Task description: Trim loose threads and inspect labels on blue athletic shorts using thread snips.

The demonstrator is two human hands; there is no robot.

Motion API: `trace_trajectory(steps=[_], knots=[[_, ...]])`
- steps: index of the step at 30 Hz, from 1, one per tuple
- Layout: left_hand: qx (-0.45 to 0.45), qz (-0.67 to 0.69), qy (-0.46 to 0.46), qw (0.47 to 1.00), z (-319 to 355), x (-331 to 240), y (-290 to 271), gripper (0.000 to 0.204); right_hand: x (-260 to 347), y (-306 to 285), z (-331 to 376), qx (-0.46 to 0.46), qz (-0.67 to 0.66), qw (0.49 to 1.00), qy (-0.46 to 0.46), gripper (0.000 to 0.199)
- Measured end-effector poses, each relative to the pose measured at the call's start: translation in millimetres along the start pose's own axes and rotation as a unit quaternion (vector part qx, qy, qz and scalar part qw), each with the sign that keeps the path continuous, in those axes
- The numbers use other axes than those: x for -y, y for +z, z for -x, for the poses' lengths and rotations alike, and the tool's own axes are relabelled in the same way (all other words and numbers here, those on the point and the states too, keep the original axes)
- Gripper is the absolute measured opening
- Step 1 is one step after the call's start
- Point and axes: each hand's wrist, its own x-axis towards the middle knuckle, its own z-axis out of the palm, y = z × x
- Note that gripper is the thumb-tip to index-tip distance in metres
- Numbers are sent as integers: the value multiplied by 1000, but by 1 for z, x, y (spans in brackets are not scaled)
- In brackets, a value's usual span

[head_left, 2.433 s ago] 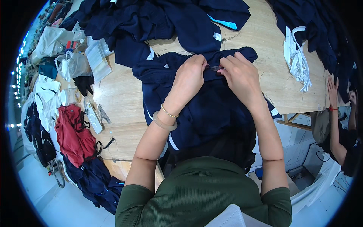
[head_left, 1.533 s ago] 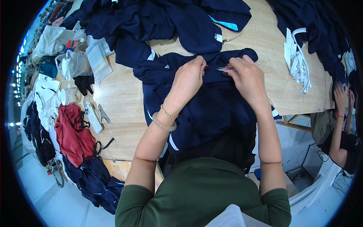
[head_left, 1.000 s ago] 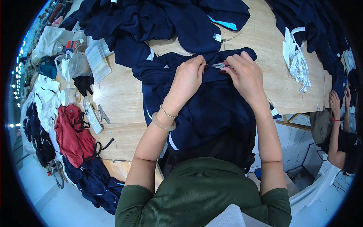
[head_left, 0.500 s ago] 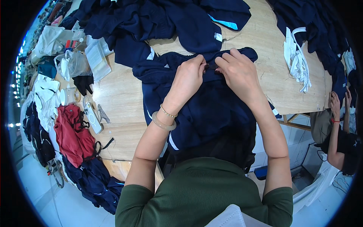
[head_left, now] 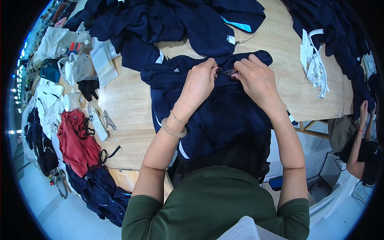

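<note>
Head view. Clock directions are taking the navy garment [head_left: 228, 116] as dial centre, 12 o'clock pointing away from the person. The navy garment is lying partly on the worktop [head_left: 128, 100], its lower part reaching toward 6 o'clock and the green shirt [head_left: 216, 196].

Hands. The left hand [head_left: 203, 78] is pinching the garment's upper band, fingertips drawn together. The right hand [head_left: 256, 78] is gripping a small metal tool [head_left: 229, 73], its tip pointing to 9 o'clock, toward the left hand. The exact shape of the tool is not showing.

Progress. Work at the band is appearing to be under way and unfinished, since both hands and the tool are occupying one spot. Dark cloth and fingers are concealing detail; the finished and remaining shares are not showing.

Count.
- Under the hands: one navy garment, one metal tool.
- 11 o'clock: one navy pile [head_left: 160, 20]; overlapping is preventing a piece count.
- 2 o'clock: one bundle of white strips [head_left: 314, 60] and, beyond it, one dark pile [head_left: 328, 32].
- 3 o'clock: one co-worker, two hands [head_left: 363, 112] showing.
- 9 o'clock: one phone [head_left: 98, 125]; one red garment [head_left: 78, 140] is lying just beyond.
</note>
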Motion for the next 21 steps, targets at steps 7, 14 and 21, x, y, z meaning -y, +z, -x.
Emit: trace_trajectory(steps=[7,14,21], knots=[[2,16,-10,1000,-1,-2,0,8,2,6,-2,-1,0,1000,-9,11],[-34,72,-58,995,13,-17,-32,8,-6,-6,3,-26,-75,995,60,13],[-253,-214,-48,942,50,13,-110,18,-49,-3,35,-112,-290,914,262,14]])
